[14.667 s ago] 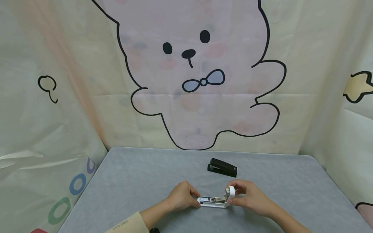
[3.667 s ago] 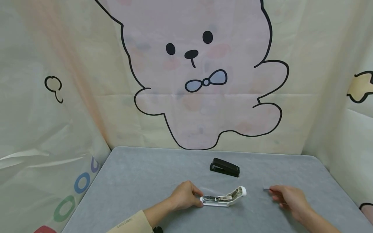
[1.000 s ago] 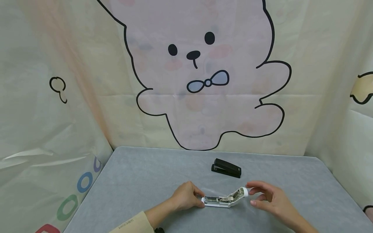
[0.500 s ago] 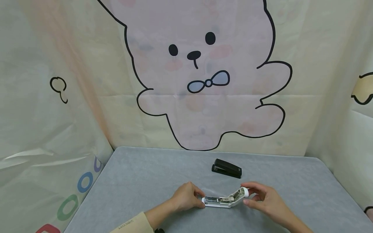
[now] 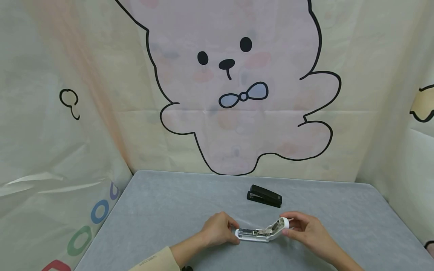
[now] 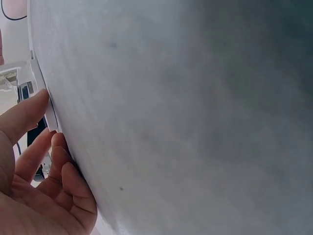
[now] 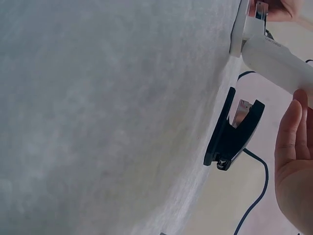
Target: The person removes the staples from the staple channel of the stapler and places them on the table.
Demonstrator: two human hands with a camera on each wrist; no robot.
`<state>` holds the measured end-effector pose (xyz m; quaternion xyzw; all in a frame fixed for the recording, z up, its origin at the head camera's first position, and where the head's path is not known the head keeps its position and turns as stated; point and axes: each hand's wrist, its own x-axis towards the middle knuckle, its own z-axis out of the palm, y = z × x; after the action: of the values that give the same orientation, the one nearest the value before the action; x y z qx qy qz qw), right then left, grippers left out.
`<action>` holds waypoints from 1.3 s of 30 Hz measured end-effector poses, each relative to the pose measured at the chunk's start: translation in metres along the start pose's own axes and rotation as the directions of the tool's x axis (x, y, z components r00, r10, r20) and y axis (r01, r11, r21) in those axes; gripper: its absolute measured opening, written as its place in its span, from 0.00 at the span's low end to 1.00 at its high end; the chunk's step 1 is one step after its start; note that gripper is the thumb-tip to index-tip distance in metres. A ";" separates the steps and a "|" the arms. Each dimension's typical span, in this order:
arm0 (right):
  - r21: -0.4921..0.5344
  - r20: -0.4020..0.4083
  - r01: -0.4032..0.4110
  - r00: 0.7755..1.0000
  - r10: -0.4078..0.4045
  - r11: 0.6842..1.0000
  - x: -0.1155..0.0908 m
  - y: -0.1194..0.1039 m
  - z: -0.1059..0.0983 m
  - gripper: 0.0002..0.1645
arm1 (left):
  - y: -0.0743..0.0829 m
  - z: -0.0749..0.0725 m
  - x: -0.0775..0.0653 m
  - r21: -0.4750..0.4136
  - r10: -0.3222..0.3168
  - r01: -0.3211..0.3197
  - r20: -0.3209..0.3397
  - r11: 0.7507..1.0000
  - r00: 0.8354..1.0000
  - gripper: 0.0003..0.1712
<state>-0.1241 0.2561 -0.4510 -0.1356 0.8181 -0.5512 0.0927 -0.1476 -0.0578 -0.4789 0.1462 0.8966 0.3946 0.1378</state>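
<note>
A white stapler (image 5: 253, 238) lies on the table with its top arm swung up to the right, so its metal magazine shows. My left hand (image 5: 219, 229) pinches the left end of its base; in the left wrist view that hand (image 6: 44, 191) has thumb and index finger on the white base (image 6: 40, 78). My right hand (image 5: 307, 232) grips the tip of the raised arm between thumb and fingers. In the right wrist view the raised white top (image 7: 276, 63) meets the right hand's fingertips (image 7: 293, 110).
A black stapler (image 5: 264, 195) sits behind the white one, its mouth apart. Grey cloth covers the table (image 5: 169, 203). A printed curtain (image 5: 217, 139) with a cartoon bear hangs along the far edge, with more curtain at both sides.
Several seconds back my right hand was off to the right with a small thin strip. It has since come left, without a visible strip, and taken hold of the stapler's raised arm. Left hand stayed.
</note>
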 end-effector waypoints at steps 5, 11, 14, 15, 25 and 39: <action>0.004 -0.002 -0.023 1.000 0.023 1.000 0.001 -0.004 0.001 0.30 | 0.002 0.002 0.000 0.023 0.028 -0.027 -0.014 0.999 1.000 0.19; -0.011 -0.009 -0.004 1.000 0.004 1.000 0.004 -0.009 0.004 0.29 | -0.002 -0.001 0.001 -0.014 0.039 -0.039 -0.022 0.999 0.999 0.18; -0.014 -0.014 0.004 1.000 -0.004 1.000 0.006 -0.012 0.007 0.29 | -0.006 -0.006 0.000 -0.054 0.041 -0.042 -0.016 0.998 0.999 0.19; -0.012 -0.017 0.003 1.000 -0.003 1.000 0.006 -0.013 0.008 0.29 | -0.007 -0.008 0.000 -0.068 0.045 -0.046 -0.014 0.997 0.999 0.19; 0.012 -0.014 0.027 1.000 -0.027 1.000 0.024 -0.028 0.023 0.27 | -0.017 -0.033 -0.005 -0.173 0.058 -0.059 -0.012 0.983 0.998 0.16; 0.015 -0.016 0.095 0.995 -0.095 0.995 0.052 -0.047 0.046 0.26 | -0.039 -0.059 -0.007 -0.214 0.062 -0.086 -0.118 0.973 0.991 0.16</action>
<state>-0.1538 0.1820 -0.4252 -0.1696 0.8069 -0.5626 0.0612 -0.1684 -0.1252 -0.4689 0.1413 0.8481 0.5030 0.0882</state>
